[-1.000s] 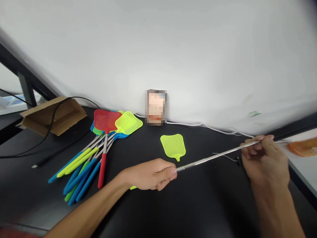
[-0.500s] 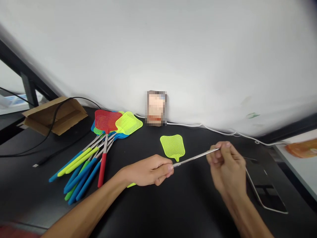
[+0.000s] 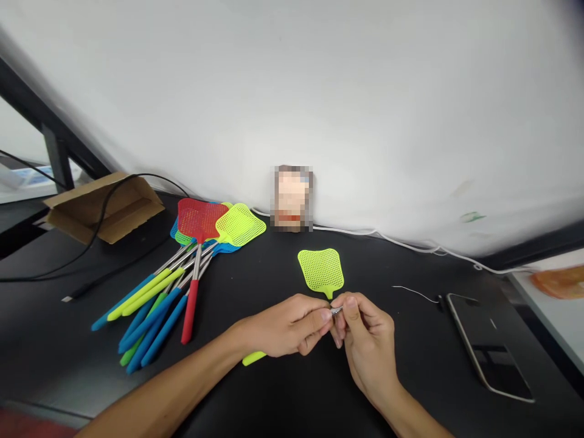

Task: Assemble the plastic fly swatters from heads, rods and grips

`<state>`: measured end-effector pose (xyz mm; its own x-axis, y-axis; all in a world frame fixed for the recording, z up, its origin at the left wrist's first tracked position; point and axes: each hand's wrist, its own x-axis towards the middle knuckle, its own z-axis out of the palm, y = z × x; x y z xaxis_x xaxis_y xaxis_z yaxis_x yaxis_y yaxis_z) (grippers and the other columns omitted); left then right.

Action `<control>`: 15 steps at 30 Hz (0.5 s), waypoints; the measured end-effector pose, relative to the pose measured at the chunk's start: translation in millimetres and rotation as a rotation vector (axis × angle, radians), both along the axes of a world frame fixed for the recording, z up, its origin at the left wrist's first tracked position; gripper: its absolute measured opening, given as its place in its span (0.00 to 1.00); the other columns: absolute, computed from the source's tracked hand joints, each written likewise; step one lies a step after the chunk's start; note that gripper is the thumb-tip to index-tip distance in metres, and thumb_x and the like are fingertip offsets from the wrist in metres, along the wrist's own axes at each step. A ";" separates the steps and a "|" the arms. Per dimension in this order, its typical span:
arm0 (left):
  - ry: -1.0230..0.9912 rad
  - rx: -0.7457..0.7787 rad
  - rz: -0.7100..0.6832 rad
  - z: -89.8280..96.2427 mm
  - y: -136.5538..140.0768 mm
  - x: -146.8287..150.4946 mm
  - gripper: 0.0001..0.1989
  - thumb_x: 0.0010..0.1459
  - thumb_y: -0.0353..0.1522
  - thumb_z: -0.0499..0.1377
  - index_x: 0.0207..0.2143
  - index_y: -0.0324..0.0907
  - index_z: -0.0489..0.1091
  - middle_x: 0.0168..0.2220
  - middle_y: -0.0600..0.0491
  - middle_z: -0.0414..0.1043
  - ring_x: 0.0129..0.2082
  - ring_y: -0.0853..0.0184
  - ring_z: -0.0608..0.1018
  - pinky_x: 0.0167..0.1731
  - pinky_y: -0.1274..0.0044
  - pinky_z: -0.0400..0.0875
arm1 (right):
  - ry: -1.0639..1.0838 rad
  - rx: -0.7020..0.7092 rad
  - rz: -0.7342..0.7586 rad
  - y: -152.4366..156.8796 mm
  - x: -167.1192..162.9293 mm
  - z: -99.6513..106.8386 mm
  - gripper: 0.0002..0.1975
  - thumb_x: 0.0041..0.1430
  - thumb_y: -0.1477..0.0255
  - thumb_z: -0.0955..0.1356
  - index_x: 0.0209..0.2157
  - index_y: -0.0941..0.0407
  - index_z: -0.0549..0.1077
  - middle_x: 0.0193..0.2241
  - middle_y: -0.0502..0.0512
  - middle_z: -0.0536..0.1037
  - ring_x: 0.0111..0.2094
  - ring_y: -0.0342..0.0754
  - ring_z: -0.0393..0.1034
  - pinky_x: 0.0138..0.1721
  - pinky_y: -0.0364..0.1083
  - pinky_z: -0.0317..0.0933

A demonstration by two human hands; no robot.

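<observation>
Seen from above, nearest first: a matte black tabletop (image 3: pixel 296 401), w/ both bare forearms reaching in over it. The L hand (image 3: pixel 292 328) is curled closed around a slim metal rod (image 3: pixel 336 311), thumb laid along the top; most of the rod is hidden in the grasp, only a short shiny bit showing btwn the hands. The R hand (image 3: pixel 370 331) meets it nearly head-on, thumb & index pinched on the rod's end, other fingers loosely bent. A lime-yellow grip (image 3: pixel 253 358) pokes out from under the L hand.

Just beyond the fingers, a loose lime-yellow fly-swatter head (image 3: pixel 320 271) lies flat, stub of its neck aimed at the hands; can't tell if it's touching them. Over on the R, a smartphone (image 3: pixel 490 350) lies face up, w/ a thin white wire (image 3: pixel 415 292) near its top corner.

On the L, a heap of fly swatters (image 3: pixel 152 319), grips blue, green, lime & red, heads pointing away; a red swatter head (image 3: pixel 201 219) is on top. Past its L side: a black cable (image 3: pixel 68 298) w/ metal plug & an open cardboard box (image 3: pixel 86 228) on its side.

At the back, a pixelated item (image 3: pixel 292 198) stands against a white wall (image 3: pixel 365 121), w/ white cable (image 3: pixel 347 231) along the base.
</observation>
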<state>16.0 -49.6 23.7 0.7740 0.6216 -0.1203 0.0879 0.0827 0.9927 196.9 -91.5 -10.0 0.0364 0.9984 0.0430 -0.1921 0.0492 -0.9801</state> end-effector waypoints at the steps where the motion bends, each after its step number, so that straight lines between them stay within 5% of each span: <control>1: 0.003 -0.014 -0.001 -0.7 0.6 0.1 0.27 0.71 0.52 0.47 0.36 0.38 0.68 0.19 0.60 0.60 0.17 0.75 0.63 0.16 0.83 0.57 | -0.013 0.001 0.015 1.9 1.0 -0.1 0.12 0.71 0.63 0.67 0.37 0.54 0.78 0.20 0.46 0.67 0.20 0.41 0.61 0.22 0.43 0.57; 4: 0.028 -0.074 0.023 -0.7 2.7 0.5 0.25 0.72 0.51 0.47 0.38 0.40 0.67 0.19 0.62 0.59 0.13 0.76 0.58 0.11 0.84 0.53 | -0.065 -0.003 0.074 11.9 6.1 2.8 0.13 0.71 0.61 0.67 0.39 0.55 0.79 0.21 0.47 0.69 0.21 0.42 0.64 0.24 0.44 0.60; 8: 0.021 -0.116 0.130 2.0 4.0 1.8 0.23 0.72 0.50 0.45 0.38 0.42 0.65 0.18 0.63 0.59 0.11 0.76 0.57 0.09 0.85 0.53 | -0.076 -0.020 0.060 33.1 20.9 8.2 0.28 0.73 0.51 0.58 0.42 0.57 0.79 0.26 0.53 0.73 0.23 0.46 0.67 0.24 0.46 0.61; 12: -0.062 -0.106 0.287 4.3 4.4 3.5 0.20 0.73 0.47 0.45 0.42 0.42 0.65 0.15 0.66 0.56 0.09 0.76 0.57 0.10 0.85 0.55 | -0.637 0.059 -0.173 50.5 34.2 6.9 0.25 0.70 0.50 0.62 0.47 0.55 0.78 0.36 0.57 0.79 0.32 0.50 0.71 0.35 0.49 0.65; 15: -0.107 -0.085 0.352 5.0 4.5 4.8 0.18 0.73 0.46 0.46 0.43 0.42 0.65 0.15 0.65 0.58 0.09 0.76 0.57 0.11 0.85 0.54 | -1.054 0.109 -0.207 55.9 26.2 2.8 0.27 0.69 0.51 0.62 0.58 0.56 0.71 0.47 0.63 0.78 0.45 0.59 0.72 0.45 0.55 0.65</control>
<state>20.8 -45.0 28.6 0.5259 0.8429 -0.1135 -0.0640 0.1723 0.9830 223.1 -35.6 -7.3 0.0970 0.9659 0.2401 0.7682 0.0807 -0.6351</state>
